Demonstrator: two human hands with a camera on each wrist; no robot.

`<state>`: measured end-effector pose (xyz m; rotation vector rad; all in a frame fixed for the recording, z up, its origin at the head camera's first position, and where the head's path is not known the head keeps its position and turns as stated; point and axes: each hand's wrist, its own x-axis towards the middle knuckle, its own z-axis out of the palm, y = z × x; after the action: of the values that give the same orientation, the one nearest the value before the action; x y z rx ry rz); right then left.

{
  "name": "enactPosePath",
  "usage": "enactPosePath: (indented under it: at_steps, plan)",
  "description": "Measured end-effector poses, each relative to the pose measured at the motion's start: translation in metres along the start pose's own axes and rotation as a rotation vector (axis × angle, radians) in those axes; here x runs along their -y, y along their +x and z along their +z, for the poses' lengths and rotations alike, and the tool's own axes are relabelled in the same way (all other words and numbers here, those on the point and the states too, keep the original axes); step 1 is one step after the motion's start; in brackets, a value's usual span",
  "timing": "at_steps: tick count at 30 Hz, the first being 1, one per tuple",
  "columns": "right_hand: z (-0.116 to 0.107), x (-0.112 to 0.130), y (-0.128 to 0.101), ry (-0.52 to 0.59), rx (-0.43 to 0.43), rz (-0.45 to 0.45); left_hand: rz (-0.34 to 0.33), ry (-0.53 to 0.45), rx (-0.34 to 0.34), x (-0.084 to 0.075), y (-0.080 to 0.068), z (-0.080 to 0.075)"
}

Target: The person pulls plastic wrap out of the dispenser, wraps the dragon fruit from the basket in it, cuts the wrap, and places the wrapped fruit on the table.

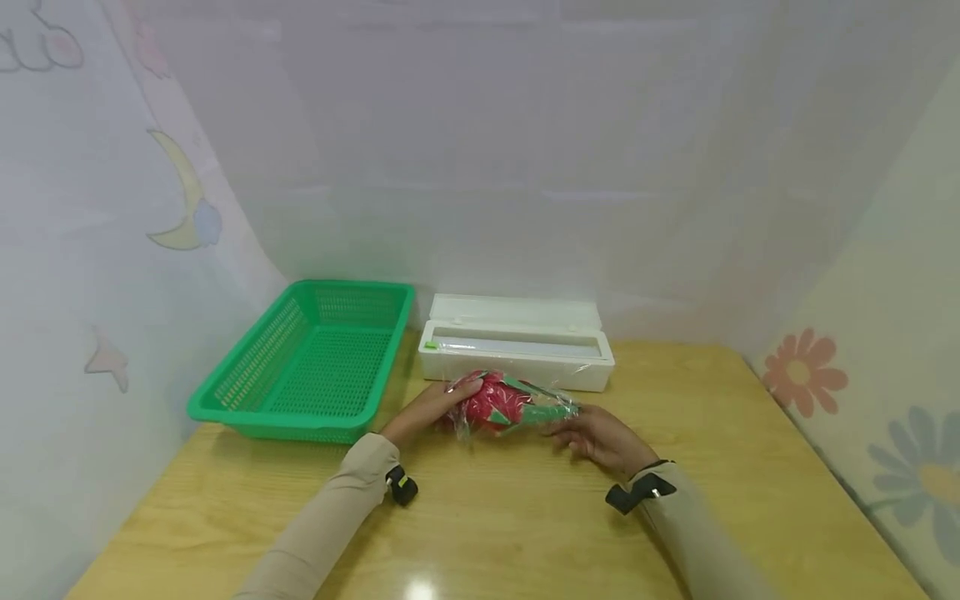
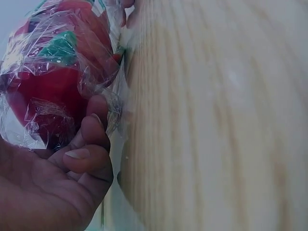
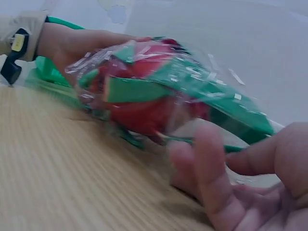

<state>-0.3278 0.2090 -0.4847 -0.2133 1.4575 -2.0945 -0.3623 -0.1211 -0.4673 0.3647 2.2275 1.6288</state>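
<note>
A red dragon fruit (image 1: 495, 402) with long green scales, wrapped in clear cling film (image 3: 202, 72), is held low over the table between the two hands. My left hand (image 1: 438, 406) grips its left end, the fingers curled beneath it in the left wrist view. At the other end, my right hand (image 1: 600, 439) pinches the film by the long green tips, thumb against the green edge in the right wrist view. Crinkled film bunches around the fruit (image 2: 53, 91) near the left fingertips.
Behind the hands stands a white cling film box (image 1: 517, 367), its lid (image 1: 517, 311) raised and a roll (image 1: 517, 346) inside. A green slotted basket (image 1: 300, 422) sits to the left on the wooden table (image 1: 480, 525). Patterned curtains hang around the table.
</note>
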Motion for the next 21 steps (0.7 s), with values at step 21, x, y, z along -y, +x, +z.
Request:
enactPosePath:
  at_steps: [21]
  plan:
    - [0.022, -0.006, -0.018, -0.571, -0.517, -0.065, 0.0, -0.013, 0.011, 0.003, -0.003, 0.001]
